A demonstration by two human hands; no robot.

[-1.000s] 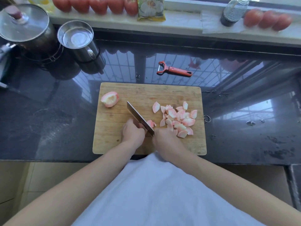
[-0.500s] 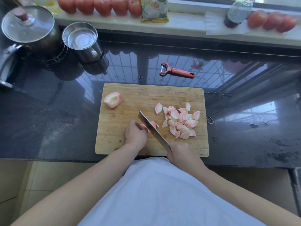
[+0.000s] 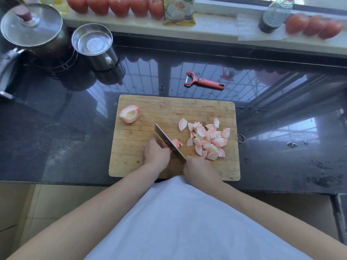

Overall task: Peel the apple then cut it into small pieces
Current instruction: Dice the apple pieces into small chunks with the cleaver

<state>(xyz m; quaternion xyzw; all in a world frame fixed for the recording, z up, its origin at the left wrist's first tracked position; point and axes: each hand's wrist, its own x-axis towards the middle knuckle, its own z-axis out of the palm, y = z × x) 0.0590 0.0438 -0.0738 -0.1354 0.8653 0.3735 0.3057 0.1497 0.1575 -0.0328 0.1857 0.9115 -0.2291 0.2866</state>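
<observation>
Between both hands: apple chunk (image 3: 176,142) | left hand (image 3: 156,153) pins it | right hand (image 3: 199,168) grips knife (image 3: 169,142)

**Both hands at the knife**

Both bare forearms reach forward and converge. The left hand (image 3: 156,153) sits curled, knuckles up, just left of the knife (image 3: 169,143). The right hand (image 3: 200,168) grips the knife's handle at its near end.

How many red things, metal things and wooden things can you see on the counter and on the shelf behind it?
Red tomatoes: 8, five on the sill's left, three on its right
Red peeler: 1
Metal: 3, lidded pot, cup, knife
Wooden cutting board: 1
Total: 13
</observation>
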